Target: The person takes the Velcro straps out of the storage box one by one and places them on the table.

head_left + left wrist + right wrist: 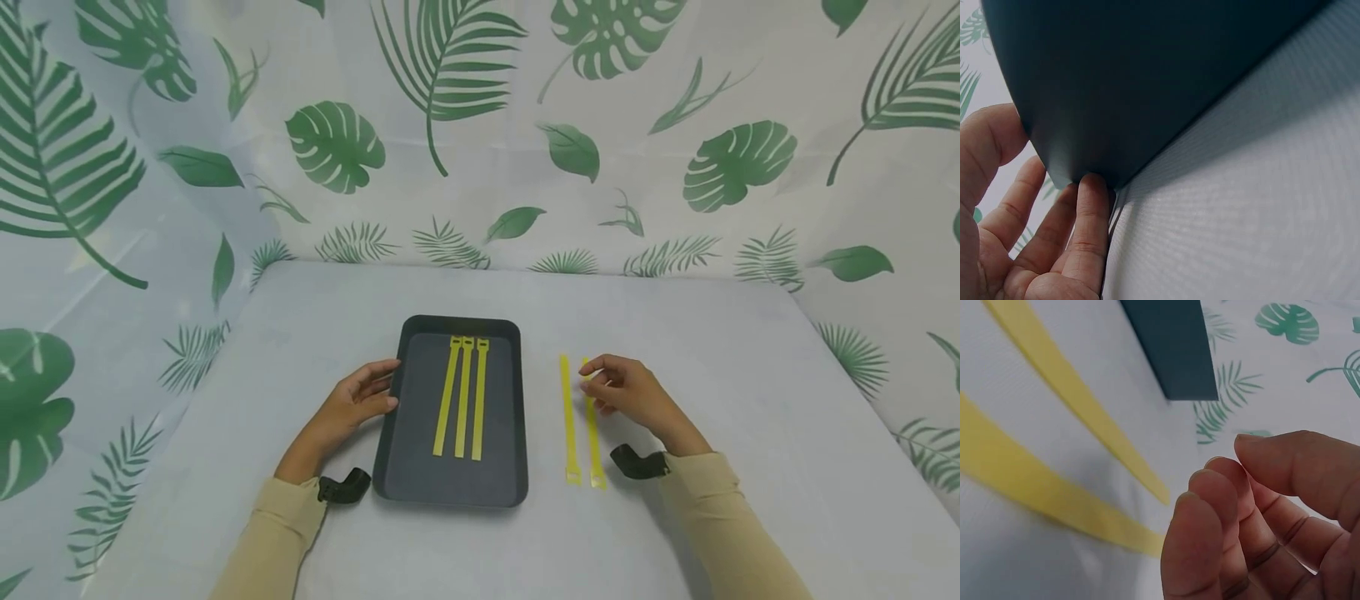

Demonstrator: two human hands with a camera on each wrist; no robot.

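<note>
A dark grey rectangular tray (408, 475) lies on the table, with three flat yellow cable straps (463, 408) side by side in it, slotted heads at the far end. My left hand (352, 402) is at the tray's left side; in the left wrist view its fingertips (1092, 187) touch the tray wall (1116, 94). To the right of the tray lie two more yellow straps, a left one (569, 417) and a right one (595, 446), heads toward me. Over the right one hovers my right hand (630, 393), fingers loosely bent, nothing between thumb and fingertips.
A pale cloth (750, 400) covers the table. Behind it and at both sides hangs a white sheet (480, 200) printed with green leaves. Each wrist wears a black mount, one left (345, 487) and one right (637, 462).
</note>
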